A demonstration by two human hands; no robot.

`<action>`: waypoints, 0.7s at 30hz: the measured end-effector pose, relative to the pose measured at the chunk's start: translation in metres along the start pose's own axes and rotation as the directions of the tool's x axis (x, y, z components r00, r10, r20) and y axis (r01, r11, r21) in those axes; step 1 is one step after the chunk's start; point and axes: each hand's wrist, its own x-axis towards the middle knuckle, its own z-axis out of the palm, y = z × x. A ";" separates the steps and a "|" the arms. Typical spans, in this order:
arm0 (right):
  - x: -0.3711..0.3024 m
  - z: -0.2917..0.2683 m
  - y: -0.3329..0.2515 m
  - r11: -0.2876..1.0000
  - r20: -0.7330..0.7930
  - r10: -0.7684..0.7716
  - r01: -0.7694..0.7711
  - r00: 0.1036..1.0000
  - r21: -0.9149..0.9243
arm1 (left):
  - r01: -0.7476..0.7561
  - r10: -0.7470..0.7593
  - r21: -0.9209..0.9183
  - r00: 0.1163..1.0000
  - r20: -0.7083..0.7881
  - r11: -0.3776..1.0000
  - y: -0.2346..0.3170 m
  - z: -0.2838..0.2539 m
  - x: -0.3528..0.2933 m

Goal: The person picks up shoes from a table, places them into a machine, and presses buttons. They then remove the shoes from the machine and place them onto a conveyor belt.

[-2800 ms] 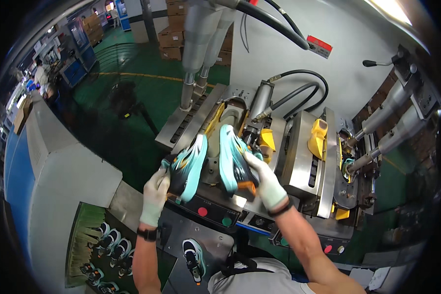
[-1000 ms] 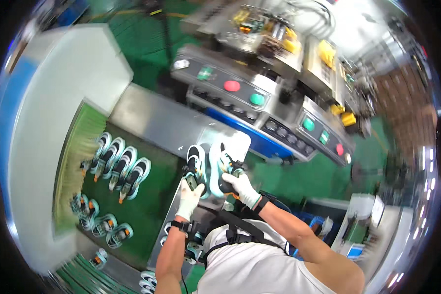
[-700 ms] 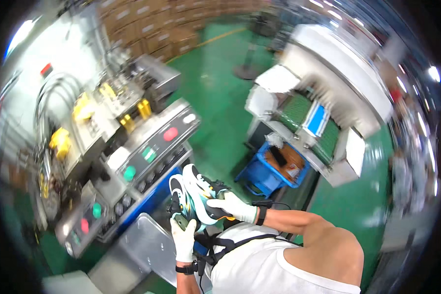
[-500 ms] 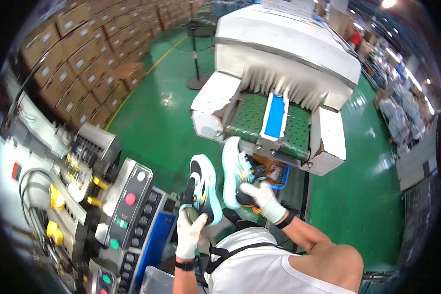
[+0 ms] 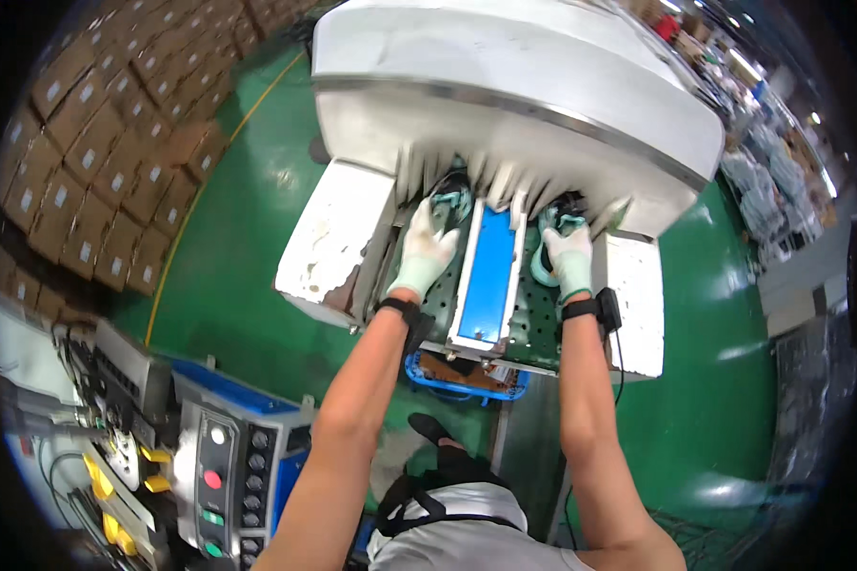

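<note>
Turquoise-and-black sports shoe grasped by near end in white-gloved left hand, over left perforated green conveyor lane. Matching second shoe grasped in white-gloved right hand, over right lane. Both at pale bristle curtain, blue-topped white metal divider between. Sole contact unclear, partly hidden.

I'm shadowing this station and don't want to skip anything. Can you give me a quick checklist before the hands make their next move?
1. Left hand gripping left shoe: ok.
2. Right hand gripping right shoe: ok.
3. White gloves on both hands: ok.
4. One shoe on each side of the blue divider strip: ok.
5. Soles flat on the perforated green belts: cannot tell; hands and shoes hide the contact.
6. Far ends of the shoes clear of the white fringe: not ok; they reach it.
</note>
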 end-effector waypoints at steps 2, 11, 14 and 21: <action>0.002 0.007 -0.003 0.990 -0.119 -0.131 0.135 0.984 0.028 | 0.032 -0.034 0.050 0.999 0.036 0.998 0.011 -0.001 -0.005; -0.301 0.117 -0.035 0.763 0.677 -0.623 0.112 0.392 0.637 | 0.602 -0.624 0.218 0.780 0.047 0.768 -0.031 -0.187 -0.402; -0.396 0.159 -0.012 0.871 0.868 -0.490 -0.023 -0.083 0.490 | 0.950 -0.844 -0.009 0.275 -0.461 0.314 -0.009 -0.253 -0.624; -0.571 0.212 0.030 0.953 0.845 0.081 0.289 -0.528 0.089 | 0.509 0.182 -0.825 -0.860 -0.476 0.245 0.232 -0.133 -1.056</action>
